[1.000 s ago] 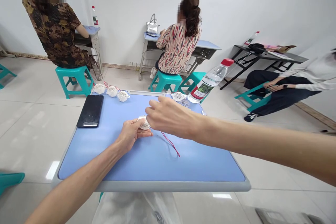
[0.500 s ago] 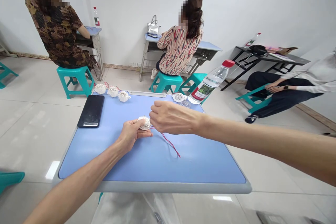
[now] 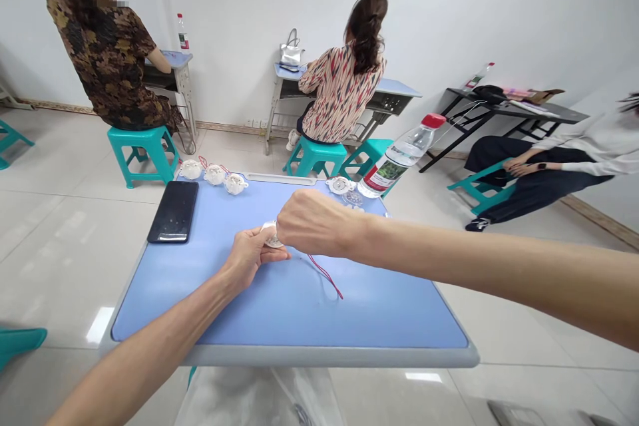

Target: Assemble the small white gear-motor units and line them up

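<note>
My left hand (image 3: pixel 252 251) pinches a small round white part (image 3: pixel 270 237) between thumb and fingers, above the blue desk (image 3: pixel 319 319). Over the right side of that part, my right hand (image 3: pixel 312 223) is closed; its fingertips are turned away, so anything in them is hidden. A thin red wire (image 3: pixel 327 275) trails from beneath my right hand onto the desk. Several similar white parts (image 3: pixel 235 183) lie along the far left edge. Another white round piece (image 3: pixel 340 185) rests at the far right beside a clear disc (image 3: pixel 353 198).
A black phone (image 3: pixel 174 212) lies at the desk's left. A red-capped water bottle (image 3: pixel 397 160) stands at the far right corner. Beyond, two people sit at other desks on green stools (image 3: pixel 142 140), and a third person (image 3: pixel 539 166) sits at the right.
My right hand has moved slightly left and turned, now covering more of the white part. My left hand has stayed in place with its grip unchanged.
</note>
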`<state>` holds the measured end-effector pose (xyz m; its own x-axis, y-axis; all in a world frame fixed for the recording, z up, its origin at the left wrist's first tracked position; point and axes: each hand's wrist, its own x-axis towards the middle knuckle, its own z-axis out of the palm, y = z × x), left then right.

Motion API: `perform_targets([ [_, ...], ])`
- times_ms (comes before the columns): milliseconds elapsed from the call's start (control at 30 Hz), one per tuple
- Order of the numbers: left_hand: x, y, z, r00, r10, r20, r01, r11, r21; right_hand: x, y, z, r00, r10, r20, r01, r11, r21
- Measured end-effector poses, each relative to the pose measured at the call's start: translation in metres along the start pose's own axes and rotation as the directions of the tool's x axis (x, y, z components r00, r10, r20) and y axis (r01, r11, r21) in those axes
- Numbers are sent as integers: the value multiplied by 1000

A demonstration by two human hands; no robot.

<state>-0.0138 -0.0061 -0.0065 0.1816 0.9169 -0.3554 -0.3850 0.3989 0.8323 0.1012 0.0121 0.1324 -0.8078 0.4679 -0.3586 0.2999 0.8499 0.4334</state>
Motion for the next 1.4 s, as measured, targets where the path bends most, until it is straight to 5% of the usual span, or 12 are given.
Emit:
perform_targets([
  [267,4,-6,-4,1000,9,7,-9,1000,-5,18,-8,-11,972,95,215,-101,995,15],
  [567,-1,2,0,1000,14,7,-14,1000,13,2,-7,-17,978,160,135,-162,987,9],
  [667,-1,2,1,1000,21,11,-21,1000,7,-5,-6,-12,993,66,95,-62,997,-43],
  [833,1,-1,1,999,29,23,-29,1000,-4,-12,1,8,980,-152,-129,112,956,-271],
  [1000,1,-3,0,1000,8,24,-8,1000,-10,-12,9,18,940,-322,-113,266,898,-350],
  [1400,3,-3,-2,1000,18,10,-18,999,-33,-2,0,14,997,-51,-63,46,996,-77],
])
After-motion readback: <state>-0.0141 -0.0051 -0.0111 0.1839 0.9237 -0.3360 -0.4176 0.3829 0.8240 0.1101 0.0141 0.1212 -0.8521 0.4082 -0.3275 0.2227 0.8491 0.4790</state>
